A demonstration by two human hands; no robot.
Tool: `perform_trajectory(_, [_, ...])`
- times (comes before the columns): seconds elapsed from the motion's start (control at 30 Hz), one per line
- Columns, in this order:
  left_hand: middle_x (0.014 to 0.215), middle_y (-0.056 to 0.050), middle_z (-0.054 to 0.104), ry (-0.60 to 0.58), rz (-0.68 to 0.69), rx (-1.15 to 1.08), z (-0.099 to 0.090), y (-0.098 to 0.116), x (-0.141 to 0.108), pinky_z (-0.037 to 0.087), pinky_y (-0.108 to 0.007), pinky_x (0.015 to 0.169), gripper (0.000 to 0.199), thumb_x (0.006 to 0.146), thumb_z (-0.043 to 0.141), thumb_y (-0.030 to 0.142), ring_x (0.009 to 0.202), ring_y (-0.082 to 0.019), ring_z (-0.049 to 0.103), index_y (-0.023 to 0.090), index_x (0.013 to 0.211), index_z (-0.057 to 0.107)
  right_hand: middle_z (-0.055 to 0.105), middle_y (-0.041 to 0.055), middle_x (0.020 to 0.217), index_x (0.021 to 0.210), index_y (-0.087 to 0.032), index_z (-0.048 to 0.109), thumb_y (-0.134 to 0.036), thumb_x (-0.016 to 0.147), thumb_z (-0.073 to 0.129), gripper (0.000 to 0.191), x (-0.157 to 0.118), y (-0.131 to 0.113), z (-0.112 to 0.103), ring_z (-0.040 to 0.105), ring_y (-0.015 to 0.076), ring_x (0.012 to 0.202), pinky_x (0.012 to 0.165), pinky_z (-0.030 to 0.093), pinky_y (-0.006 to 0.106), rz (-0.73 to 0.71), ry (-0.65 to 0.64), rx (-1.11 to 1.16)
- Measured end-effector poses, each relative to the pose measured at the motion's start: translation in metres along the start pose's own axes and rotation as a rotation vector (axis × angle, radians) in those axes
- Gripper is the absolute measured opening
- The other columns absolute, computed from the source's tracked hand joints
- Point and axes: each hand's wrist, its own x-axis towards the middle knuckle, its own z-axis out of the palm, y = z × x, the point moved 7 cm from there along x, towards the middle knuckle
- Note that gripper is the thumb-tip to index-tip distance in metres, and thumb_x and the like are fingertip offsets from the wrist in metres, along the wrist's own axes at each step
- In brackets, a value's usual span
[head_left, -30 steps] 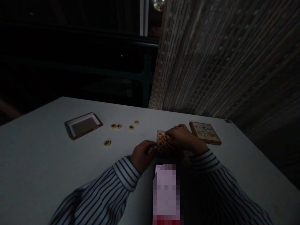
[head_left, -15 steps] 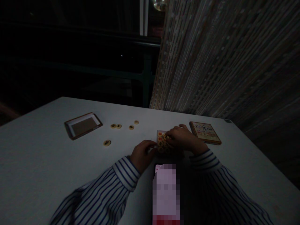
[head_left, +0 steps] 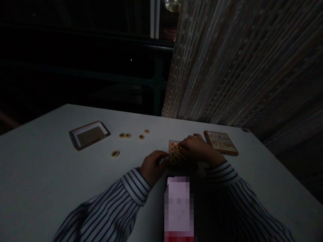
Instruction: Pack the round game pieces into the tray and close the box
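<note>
Nearest me, at the table's [head_left: 37,181] near edge, lies a phone [head_left: 178,208], its screen blurred into blocks and its lower end cut off by the frame. Beyond it, between two striped sleeves [head_left: 108,201], the left hand [head_left: 153,166] meets the near left side of a clear box [head_left: 169,145], forefinger and thumb slightly apart; whether they pinch its wall I cannot tell. The right hand [head_left: 198,148] bends over the box's right part, fingertips down among round pieces [head_left: 173,155]; whether they are clamped on one cannot be made out. The box sits on the table right of centre. Judgement: box light, thin-walled, perhaps brittle, best steadied low on opposite sides; pieces small, hard and smooth, liable to slip, best taken by the rim. Left of the hands lies a lone disc [head_left: 115,154]; farther off, four more discs [head_left: 128,135], two touching. Far left, an open tray [head_left: 92,135]; far right, a printed case [head_left: 220,142], lettering unreadable. The box's right half is hidden under hand and shadow, piece count not obtainable. Behind, a strand curtain [head_left: 214,67] and a dim railing [head_left: 126,78]; the rest is lost in darkness.
</note>
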Motion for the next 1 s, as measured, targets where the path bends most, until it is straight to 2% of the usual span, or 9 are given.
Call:
perform_trajectory(0.33, [0.084, -0.004, 0.064, 0.001, 0.001, 0.005, 0.0000, 0.0009, -0.0001, 0.050, -0.028, 0.069, 0.017, 0.075, 0.055, 0.015, 0.076, -0.014, 0.060, 0.017, 0.090, 0.062, 0.067, 0.0063, 0.087, 0.084, -0.022, 0.063, -0.024, 0.082, 0.043, 0.020, 0.0000, -0.0038, -0.0033, 0.056, 0.0235, 0.092, 0.088, 0.025, 0.047, -0.014, 0.005, 0.011])
perform_trajectory(1.0, [0.084, -0.005, 0.064, -0.007, 0.002, -0.002, -0.0009, 0.0024, 0.0001, 0.050, -0.028, 0.069, 0.017, 0.075, 0.055, 0.016, 0.077, -0.014, 0.060, 0.017, 0.090, 0.062, 0.067, 0.0073, 0.090, 0.088, -0.022, 0.064, -0.024, 0.081, 0.045, 0.020, -0.0002, -0.0061, -0.0037, 0.055, 0.0234, 0.093, 0.089, 0.025, 0.045, -0.008, -0.039, -0.009])
